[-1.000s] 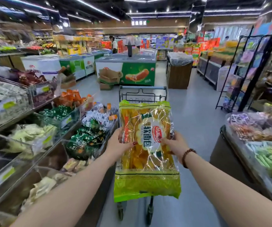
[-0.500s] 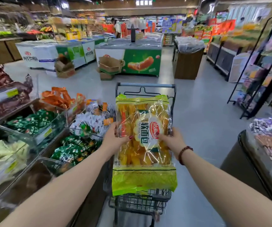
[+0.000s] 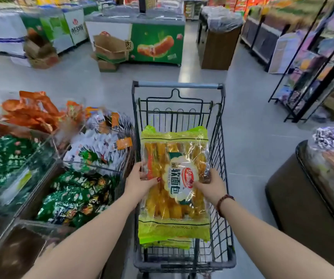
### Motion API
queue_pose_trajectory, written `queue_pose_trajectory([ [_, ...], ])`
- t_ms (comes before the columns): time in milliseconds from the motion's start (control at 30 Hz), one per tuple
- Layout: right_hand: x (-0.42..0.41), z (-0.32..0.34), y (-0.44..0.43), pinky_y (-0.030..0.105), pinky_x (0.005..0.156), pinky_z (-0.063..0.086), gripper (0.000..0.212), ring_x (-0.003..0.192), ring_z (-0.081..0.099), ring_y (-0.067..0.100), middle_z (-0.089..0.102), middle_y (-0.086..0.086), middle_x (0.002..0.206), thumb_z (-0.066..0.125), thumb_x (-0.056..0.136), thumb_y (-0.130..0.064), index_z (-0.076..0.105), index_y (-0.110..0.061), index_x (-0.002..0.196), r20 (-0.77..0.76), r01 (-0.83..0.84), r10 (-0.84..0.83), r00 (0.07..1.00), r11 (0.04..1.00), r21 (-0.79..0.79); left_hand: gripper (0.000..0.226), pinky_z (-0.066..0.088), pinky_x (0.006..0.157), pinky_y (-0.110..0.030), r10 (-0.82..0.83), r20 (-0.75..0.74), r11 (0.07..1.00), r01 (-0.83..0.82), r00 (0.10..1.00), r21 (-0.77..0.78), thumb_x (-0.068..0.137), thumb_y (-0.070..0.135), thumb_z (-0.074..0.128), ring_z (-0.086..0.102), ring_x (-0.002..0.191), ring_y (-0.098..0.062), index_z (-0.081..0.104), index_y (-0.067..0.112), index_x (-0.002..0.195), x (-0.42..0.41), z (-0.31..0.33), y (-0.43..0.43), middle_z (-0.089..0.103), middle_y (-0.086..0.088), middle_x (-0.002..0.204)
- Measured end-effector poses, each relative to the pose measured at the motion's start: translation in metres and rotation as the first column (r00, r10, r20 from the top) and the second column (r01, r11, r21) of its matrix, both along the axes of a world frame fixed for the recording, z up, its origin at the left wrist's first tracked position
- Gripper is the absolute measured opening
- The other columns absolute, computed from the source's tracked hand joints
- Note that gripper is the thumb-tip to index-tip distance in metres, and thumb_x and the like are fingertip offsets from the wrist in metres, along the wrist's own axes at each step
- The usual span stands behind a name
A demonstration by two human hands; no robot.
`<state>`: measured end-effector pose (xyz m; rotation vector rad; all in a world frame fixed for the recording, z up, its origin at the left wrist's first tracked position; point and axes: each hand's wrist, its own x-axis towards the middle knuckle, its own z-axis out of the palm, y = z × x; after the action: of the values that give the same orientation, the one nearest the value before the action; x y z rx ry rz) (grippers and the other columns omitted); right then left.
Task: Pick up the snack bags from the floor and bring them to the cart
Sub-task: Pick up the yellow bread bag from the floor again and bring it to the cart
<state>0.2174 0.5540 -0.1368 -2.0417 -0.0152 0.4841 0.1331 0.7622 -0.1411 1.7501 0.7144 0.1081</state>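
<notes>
A large clear snack bag (image 3: pixel 175 184) with yellow-green ends and golden bread sticks inside hangs over the basket of a dark wire shopping cart (image 3: pixel 221 150). My left hand (image 3: pixel 142 181) grips its left edge, thumb on the front. My right hand (image 3: pixel 212 185), with a bead bracelet at the wrist, grips its right edge. Under the bag's lower end, another yellow-green bag edge (image 3: pixel 168 245) shows inside the cart. The cart stands straight ahead of me, its grey handle bar (image 3: pixel 178 84) at the far end.
Clear bins of packaged snacks (image 3: pixel 77 190) line the left side, touching the cart. A dark rounded display counter (image 3: pixel 302 198) stands to the right. Ahead lie grey floor, a green chest freezer (image 3: pixel 156 45), cardboard boxes (image 3: pixel 111 51) and a black wire rack (image 3: pixel 311 77).
I have come closer and my view has tilted down, so the cart basket now lies below the bag. The bag, still held by both hands, has sunk towards the basket.
</notes>
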Motion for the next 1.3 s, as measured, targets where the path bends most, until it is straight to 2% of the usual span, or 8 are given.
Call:
queue_pose_trajectory([
  [67,0.002,-0.016,0.003,0.043,0.092,0.053,0.053,0.1,0.059,0.02,0.056,-0.007,0.097,0.075,0.078,-0.01,0.045,-0.019,0.12,-0.047,0.001,-0.002,0.999,0.999,-0.032,0.065,0.057,0.074,-0.033,0.017,-0.038,0.998,-0.019,0.999,-0.058,0.076,0.014,0.081,0.066,0.086,-0.014,0.047,0.028,0.129,0.001,-0.02,0.001,0.068,-0.003,0.1],
  [167,0.007,-0.042,0.007,0.045,0.091,0.054,0.057,0.101,0.061,0.021,0.062,0.002,0.108,0.078,0.074,-0.011,0.047,-0.011,0.122,-0.128,0.009,-0.018,0.992,0.997,-0.075,0.06,0.058,0.079,-0.037,0.047,-0.09,0.99,-0.059,0.995,-0.129,0.078,0.016,0.079,0.068,0.087,-0.014,0.048,0.031,0.127,0.002,-0.047,0.0,0.069,0.003,0.095],
  [467,0.016,-0.111,0.006,0.042,0.098,0.049,0.061,0.112,0.058,0.023,0.059,0.005,0.124,0.074,0.08,-0.016,0.044,-0.012,0.133,-0.281,0.013,-0.056,0.958,0.988,-0.153,0.075,0.053,0.094,-0.051,0.065,-0.229,0.939,-0.137,0.971,-0.314,0.073,0.013,0.082,0.064,0.107,-0.025,0.043,0.035,0.134,0.009,-0.113,-0.013,0.064,-0.006,0.12],
  [633,0.022,-0.146,0.005,0.037,0.096,0.048,0.055,0.102,0.056,0.018,0.061,0.007,0.123,0.072,0.083,-0.017,0.047,-0.01,0.131,-0.344,-0.021,-0.04,0.938,0.985,-0.171,0.069,0.049,0.098,-0.047,0.127,-0.29,0.955,-0.196,0.948,-0.222,0.079,0.012,0.076,0.06,0.106,-0.021,0.041,0.035,0.135,0.015,-0.142,-0.025,0.06,0.001,0.116],
  [833,0.018,-0.18,-0.002,0.036,0.1,0.047,0.063,0.116,0.056,0.022,0.058,0.007,0.13,0.072,0.081,-0.024,0.045,-0.011,0.137,-0.379,-0.115,0.032,0.925,0.973,-0.199,0.058,0.043,0.087,-0.03,0.182,-0.328,0.953,-0.248,0.927,-0.174,0.087,0.01,0.069,0.056,0.1,-0.014,0.042,0.025,0.135,0.013,-0.17,-0.035,0.06,0.012,0.106],
  [967,0.018,-0.195,-0.007,0.035,0.098,0.048,0.061,0.115,0.058,0.022,0.061,0.006,0.126,0.072,0.081,-0.026,0.047,-0.012,0.135,-0.415,-0.177,0.072,0.907,0.959,-0.22,0.061,0.041,0.102,-0.036,0.189,-0.377,0.96,-0.252,0.907,-0.125,0.087,0.016,0.069,0.05,0.123,-0.021,0.041,0.024,0.141,0.013,-0.181,-0.034,0.053,-0.003,0.137],
  [1067,0.016,-0.201,-0.009,0.041,0.098,0.05,0.054,0.111,0.059,0.022,0.063,0.005,0.121,0.071,0.081,-0.027,0.05,-0.015,0.129,-0.433,-0.212,0.097,0.896,0.951,-0.226,0.059,0.044,0.103,-0.041,0.204,-0.419,0.955,-0.273,0.885,-0.111,0.086,0.019,0.071,0.053,0.118,-0.023,0.044,0.027,0.138,0.009,-0.191,-0.035,0.057,-0.004,0.132],
  [1300,0.013,-0.203,-0.011,0.037,0.093,0.052,0.045,0.105,0.062,0.02,0.065,0.003,0.12,0.066,0.086,-0.032,0.055,-0.015,0.127,-0.406,-0.281,0.171,0.898,0.932,-0.228,0.056,0.045,0.104,-0.047,0.247,-0.423,0.953,-0.298,0.872,-0.058,0.087,0.021,0.07,0.056,0.117,-0.025,0.045,0.023,0.137,0.003,-0.195,-0.036,0.057,-0.003,0.132],
])
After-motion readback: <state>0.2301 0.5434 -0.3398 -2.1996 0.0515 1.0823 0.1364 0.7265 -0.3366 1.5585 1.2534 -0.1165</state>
